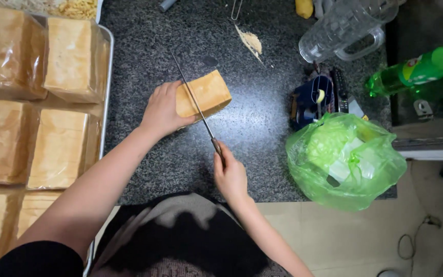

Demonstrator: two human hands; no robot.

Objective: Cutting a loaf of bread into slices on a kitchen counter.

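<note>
A block of tan bread [212, 93] lies on the dark speckled counter [144, 56]. My left hand [161, 110] grips its left end and holds it down. My right hand [230, 177] is closed around the handle of a long thin knife [193, 97]. The blade runs up and left across the top of the loaf, close to my left fingers. Whether the blade has entered the bread cannot be told.
A metal tray [106, 77] at the left holds several wrapped bread loaves [70, 59]. A green plastic bag [344, 159] sits at the counter's right edge, with a clear plastic jug [347, 28], a green bottle [421, 69] and a blue holder [311, 100] behind it.
</note>
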